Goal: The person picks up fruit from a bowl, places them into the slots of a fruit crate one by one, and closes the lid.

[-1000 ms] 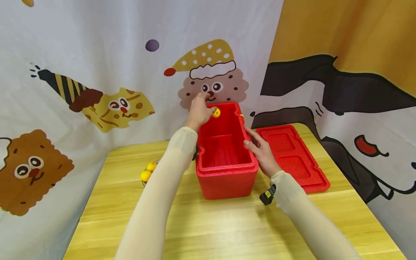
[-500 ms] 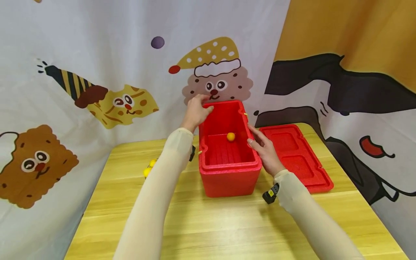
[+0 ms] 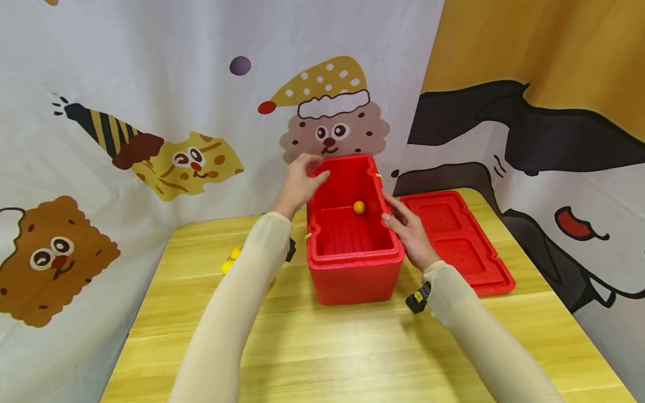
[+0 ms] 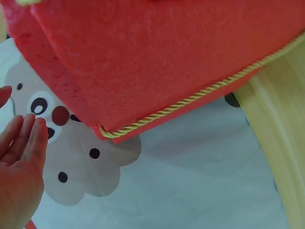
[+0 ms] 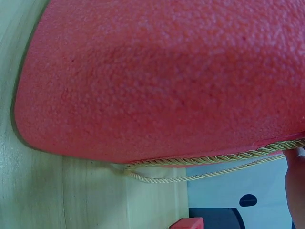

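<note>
A red foam box (image 3: 355, 282) stands uncovered on the wooden table. On its floor, at the far right corner, lies one small orange (image 3: 359, 207). My left hand (image 3: 299, 186) hovers at the box's far left rim, fingers loosely bent, holding nothing; the left wrist view shows those fingers (image 4: 33, 138) beside the box's outer wall. From the right side my right hand (image 3: 410, 232) rests its thumb and fingertips on the right rim. A twisted gold cord (image 5: 209, 160) runs along the outer wall in the right wrist view.
The red lid (image 3: 456, 260) lies flat on the table to the right of the box. Several yellow-orange fruits (image 3: 228, 266) sit at the left, partly behind my left sleeve. A printed curtain (image 3: 201, 84) hangs behind the table (image 3: 342, 352).
My left hand let go of the orange, which dropped to the box floor. That hand then drew back slightly to the left. My right hand stayed at the right rim.
</note>
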Demonstrator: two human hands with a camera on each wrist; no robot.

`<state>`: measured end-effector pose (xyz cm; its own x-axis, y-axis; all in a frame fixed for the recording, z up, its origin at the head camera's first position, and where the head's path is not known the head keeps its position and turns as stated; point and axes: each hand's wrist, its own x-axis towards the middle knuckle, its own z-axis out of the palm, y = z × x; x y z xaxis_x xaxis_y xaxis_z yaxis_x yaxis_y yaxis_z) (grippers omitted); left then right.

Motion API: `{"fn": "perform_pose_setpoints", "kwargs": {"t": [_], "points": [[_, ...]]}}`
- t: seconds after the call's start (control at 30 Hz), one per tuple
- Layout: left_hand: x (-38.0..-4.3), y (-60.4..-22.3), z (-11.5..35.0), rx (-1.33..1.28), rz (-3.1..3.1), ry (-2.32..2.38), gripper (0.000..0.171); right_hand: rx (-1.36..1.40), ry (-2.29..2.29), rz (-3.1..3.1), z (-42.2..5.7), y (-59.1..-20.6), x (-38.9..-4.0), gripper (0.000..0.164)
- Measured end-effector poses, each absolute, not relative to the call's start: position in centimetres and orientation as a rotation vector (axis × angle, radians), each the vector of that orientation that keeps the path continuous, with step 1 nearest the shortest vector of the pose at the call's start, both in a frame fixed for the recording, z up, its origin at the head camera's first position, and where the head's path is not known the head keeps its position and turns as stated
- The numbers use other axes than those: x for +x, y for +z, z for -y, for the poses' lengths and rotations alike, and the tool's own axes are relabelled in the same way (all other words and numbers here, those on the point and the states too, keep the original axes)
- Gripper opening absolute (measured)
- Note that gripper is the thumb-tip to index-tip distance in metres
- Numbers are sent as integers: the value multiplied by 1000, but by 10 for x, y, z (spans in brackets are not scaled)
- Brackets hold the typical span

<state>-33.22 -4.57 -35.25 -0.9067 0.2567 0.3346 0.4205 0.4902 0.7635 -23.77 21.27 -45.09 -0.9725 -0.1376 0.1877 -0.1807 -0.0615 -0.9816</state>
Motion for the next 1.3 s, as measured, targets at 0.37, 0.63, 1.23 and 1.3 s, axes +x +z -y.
{"fn": "perform_pose_setpoints", "kwargs": {"t": [0.37, 0.63, 1.23, 1.3], "points": [[-313, -366, 85, -636, 2295, -1545, 26, 383, 2235, 2155, -214, -450, -242, 58], [-288, -395, 115, -622, 2251, -1621, 28, 413, 2197, 2143, -216, -449, -241, 55], [-260, -469, 204, -187, 2469, -1478, 33, 407, 2234, 2124, -213, -453, -243, 56], [-258, -474, 211, -153, 2483, -1449, 33, 411, 2235, 2118, -213, -452, -243, 56]]}}
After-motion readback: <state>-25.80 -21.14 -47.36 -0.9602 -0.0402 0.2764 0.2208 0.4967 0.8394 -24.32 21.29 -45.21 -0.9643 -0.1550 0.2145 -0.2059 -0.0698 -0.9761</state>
